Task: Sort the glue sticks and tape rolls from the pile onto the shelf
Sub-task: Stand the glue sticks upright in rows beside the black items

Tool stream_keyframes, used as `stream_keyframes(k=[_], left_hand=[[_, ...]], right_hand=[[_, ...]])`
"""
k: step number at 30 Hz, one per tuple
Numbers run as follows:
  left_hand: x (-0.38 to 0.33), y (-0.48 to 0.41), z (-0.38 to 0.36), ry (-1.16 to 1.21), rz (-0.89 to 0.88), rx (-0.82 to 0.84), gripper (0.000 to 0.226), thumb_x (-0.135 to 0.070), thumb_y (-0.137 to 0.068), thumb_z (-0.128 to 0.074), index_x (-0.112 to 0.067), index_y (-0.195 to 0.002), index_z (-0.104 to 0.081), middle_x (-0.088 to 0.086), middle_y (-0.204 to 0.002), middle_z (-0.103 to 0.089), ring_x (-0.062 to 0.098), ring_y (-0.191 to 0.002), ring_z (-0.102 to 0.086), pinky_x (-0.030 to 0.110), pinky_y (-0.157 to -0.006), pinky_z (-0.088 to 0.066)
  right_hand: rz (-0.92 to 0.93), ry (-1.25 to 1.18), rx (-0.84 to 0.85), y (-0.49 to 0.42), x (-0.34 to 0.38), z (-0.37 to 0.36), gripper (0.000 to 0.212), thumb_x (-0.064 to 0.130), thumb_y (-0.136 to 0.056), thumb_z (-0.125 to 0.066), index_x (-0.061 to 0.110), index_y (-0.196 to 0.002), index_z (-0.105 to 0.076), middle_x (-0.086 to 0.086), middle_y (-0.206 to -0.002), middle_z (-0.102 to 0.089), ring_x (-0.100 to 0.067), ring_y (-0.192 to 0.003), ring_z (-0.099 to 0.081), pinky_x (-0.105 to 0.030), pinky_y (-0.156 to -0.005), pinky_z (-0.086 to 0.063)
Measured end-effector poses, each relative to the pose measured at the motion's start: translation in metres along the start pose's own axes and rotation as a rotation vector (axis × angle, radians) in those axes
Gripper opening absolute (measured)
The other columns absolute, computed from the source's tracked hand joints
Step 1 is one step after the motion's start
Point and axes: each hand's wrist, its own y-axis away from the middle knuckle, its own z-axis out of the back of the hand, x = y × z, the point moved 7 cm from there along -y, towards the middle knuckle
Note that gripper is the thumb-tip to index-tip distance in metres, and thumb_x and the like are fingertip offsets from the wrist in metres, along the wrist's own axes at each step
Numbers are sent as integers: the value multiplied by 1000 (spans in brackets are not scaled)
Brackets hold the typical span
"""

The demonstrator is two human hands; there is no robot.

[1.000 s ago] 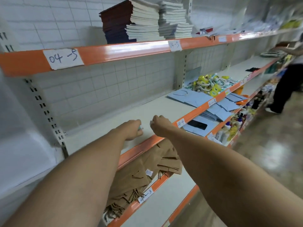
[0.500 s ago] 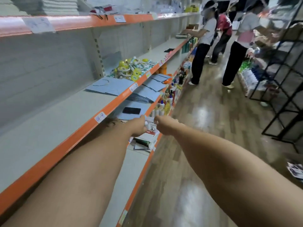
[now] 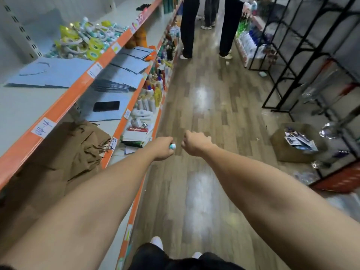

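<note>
My left hand (image 3: 162, 148) grips a small glue stick (image 3: 172, 146); only its teal and white end pokes out beside the thumb. My right hand (image 3: 194, 143) is curled into a fist just right of it, and nothing shows in it. Both hands hover over the aisle floor, right of the orange-edged shelf (image 3: 68, 98). A pile of yellow and white tape rolls and teal glue sticks (image 3: 83, 39) lies far up that shelf on the left.
Flat blue paper bags (image 3: 48, 73) lie on the shelf near the pile. On lower shelves are brown paper bags (image 3: 78, 151), a black phone (image 3: 106, 106) and bottles (image 3: 155, 90). People's legs (image 3: 189, 28) fill the aisle ahead. A black wire rack (image 3: 292, 55) and a cardboard box (image 3: 292, 143) are at right.
The view has swung from the empty shelf toward the aisle. Both hands have left the shelf edge and now hang over the floor, the left still holding the glue stick.
</note>
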Motion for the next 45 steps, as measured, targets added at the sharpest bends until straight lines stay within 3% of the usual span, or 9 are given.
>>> stream_keyframes(k=[3,9,16,20,25,32,45], left_hand=[[5,-9,-8,-61,-42,11,20,-21,-86,-55,-13,-104,-56,12,-111,-60,32,-103,-57,38,-79,-47],[24,-23,-7,-153,-105,-73,17,-25,-88,-49,-21,-104,-54,5,-108,-56,29,-99,-57,37,-74,-37],[56,-28,15,-133,-167,-163,24,-26,-92,-48,-22,-114,-54,3,-108,-56,28,-101,-56,41,-84,-45],[68,-28,21,-79,-224,-172,20,-26,-92,-47,-22,-110,-55,0,-104,-56,26,-97,-56,41,-80,-47],[75,-39,28,-35,-276,-195,20,-26,-91,-48,-25,-109,-56,-3,-102,-56,22,-96,-56,36,-75,-44],[68,-89,30,-11,-251,-129,23,-24,-92,-48,-24,-113,-57,-3,-104,-57,21,-94,-55,33,-71,-38],[39,-222,95,-3,-125,-154,24,-23,-92,-49,-25,-114,-57,-2,-108,-58,23,-99,-56,36,-78,-43]], right_hand=[[-26,-57,19,-3,6,-17,33,40,-92,-43,15,-114,-48,-11,-123,-56,-36,-115,-49,-52,-89,-36],[-62,-136,-63,-13,24,-23,30,44,-90,-48,19,-104,-56,-5,-108,-60,-31,-105,-53,-45,-86,-40],[-106,-182,-149,-19,27,-23,28,41,-91,-47,27,-114,-55,0,-113,-56,-27,-108,-46,-48,-87,-39],[-75,-196,-197,-13,38,-26,27,42,-92,-48,27,-113,-56,3,-110,-56,-23,-105,-48,-40,-79,-40],[-90,-209,-246,-14,41,-23,27,42,-93,-49,26,-114,-55,6,-109,-59,-20,-101,-50,-38,-80,-42],[-85,-235,-274,-55,23,0,22,38,-91,-52,25,-107,-58,8,-103,-59,-19,-96,-51,-38,-81,-45],[17,-246,-264,-192,-43,69,24,38,-91,-53,22,-107,-61,5,-98,-60,-21,-93,-55,-38,-74,-51]])
